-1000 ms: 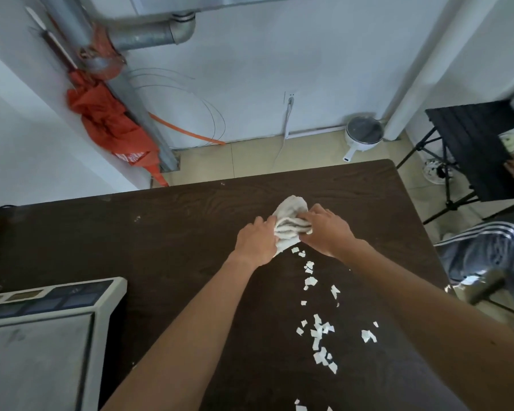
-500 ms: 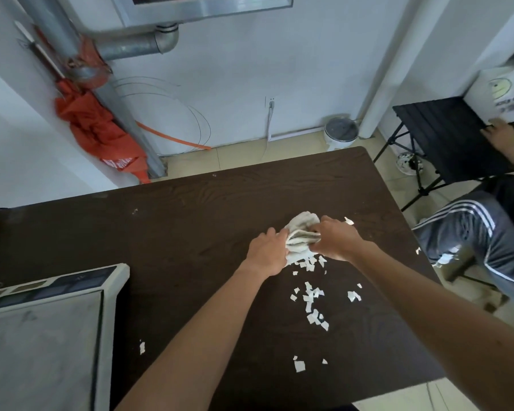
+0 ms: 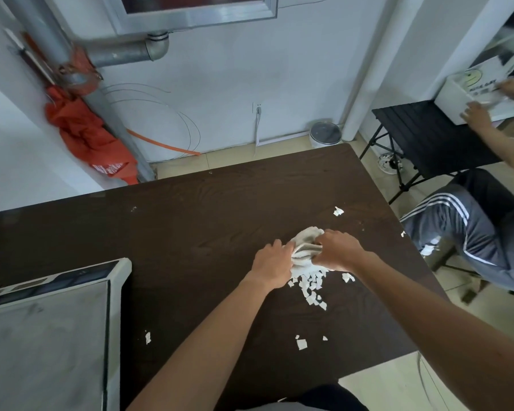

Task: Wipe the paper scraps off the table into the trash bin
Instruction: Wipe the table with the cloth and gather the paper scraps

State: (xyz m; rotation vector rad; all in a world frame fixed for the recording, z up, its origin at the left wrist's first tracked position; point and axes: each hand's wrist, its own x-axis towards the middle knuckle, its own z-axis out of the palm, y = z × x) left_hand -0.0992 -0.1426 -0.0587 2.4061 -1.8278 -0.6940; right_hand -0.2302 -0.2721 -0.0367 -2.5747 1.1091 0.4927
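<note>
Gripping a bunched white cloth between them, the left hand and right hand press it onto the dark table, fingers curled shut. Paper scraps lie heaped just below the hands

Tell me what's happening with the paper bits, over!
Left hand and right hand both gripping the cloth. Paper scraps piled by it, strays around on the table. No bin confirmed in view.

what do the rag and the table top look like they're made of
Rag: soft off-white woven cloth, likely cotton; it bunches into folds between the left hand and right hand. Table: dark brown wood or wood-look laminate, matte; grain lines show.
</note>
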